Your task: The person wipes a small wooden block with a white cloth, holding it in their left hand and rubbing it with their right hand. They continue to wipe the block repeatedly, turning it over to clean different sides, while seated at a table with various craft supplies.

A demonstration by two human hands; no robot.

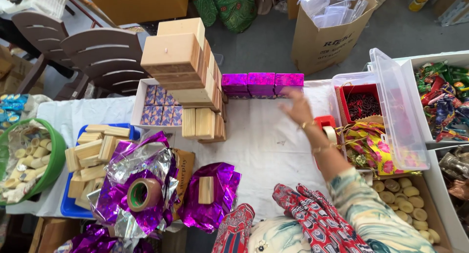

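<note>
My right hand (297, 106) reaches out over the white cloth, fingers spread and blurred, just below the right end of a row of three shiny purple wrapped boxes (262, 83). It holds nothing. A small wooden block (205, 189) lies on a crumpled purple foil sheet (215, 204) near the front edge. My left hand is out of view. A tall stack of wooden blocks (188, 72) stands left of the purple boxes.
A brown tape roll (144, 194) rests on foil above a blue tray of wooden blocks (90, 158). A red tape dispenser (326, 126), an open clear plastic bin (391, 111), a green basket (53, 155), a cardboard carton (327, 33) and chairs (102, 57) surround the table.
</note>
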